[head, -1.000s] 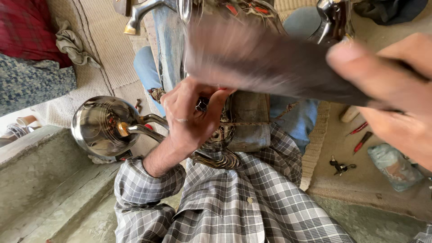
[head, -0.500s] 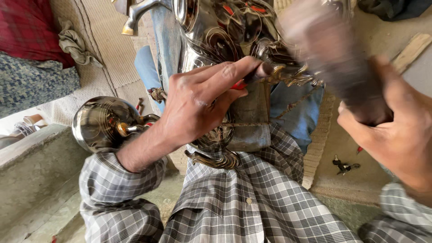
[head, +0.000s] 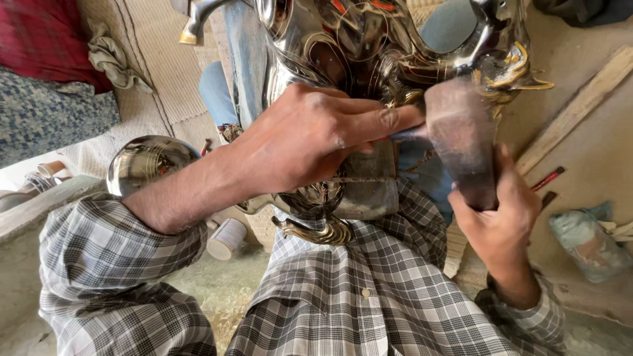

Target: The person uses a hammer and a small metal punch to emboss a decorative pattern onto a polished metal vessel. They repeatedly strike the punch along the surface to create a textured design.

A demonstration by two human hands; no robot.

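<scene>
Gripping a wooden mallet (head: 461, 142) by its handle, the right hand (head: 501, 224) is closed around it, with the mallet head raised against the shiny engraved metal vessel (head: 343, 46) resting in the lap, near the body. The left hand (head: 310, 142) lies over the vessel, fingers pinched on a thin punch tool (head: 402, 134) (only its short tip shows) that points toward the mallet face. To do this step well, I judge the punch should stay steady and square to the metal, the strikes light and centred on its end, and the left thumb clear of the blow. A second polished metal bowl (head: 145, 165) sits on the floor at left, a white spool (head: 226, 238) just beside it.
</scene>
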